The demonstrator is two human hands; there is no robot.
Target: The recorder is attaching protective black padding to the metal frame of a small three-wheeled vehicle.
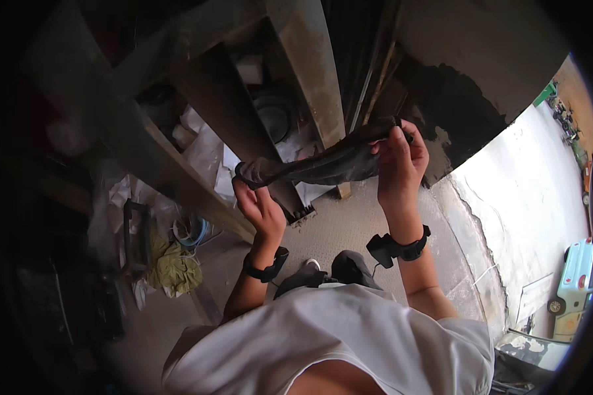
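Note:
A dark, thin, see-through piece of cloth [339, 166] is stretched between my two hands in front of me. At its left end, my left hand [263, 214] pinches a bunched edge between thumb and fingers. My right hand [403, 164], held a little higher, grips the other end near a rolled or hemmed border. The cloth sags slightly in the middle, and what kind of item it is cannot be made out. Each wrist wears a black strap with a small box, the left strap [265, 266] and the right strap [402, 247].
Beyond my hands stands a worn grey metal frame [310, 62] with white crumpled sheets [204, 155] inside. To the left lie an olive cloth [176, 266] and a blue coil [194, 232]. A light-blue vehicle [576, 273] stands outside at the right.

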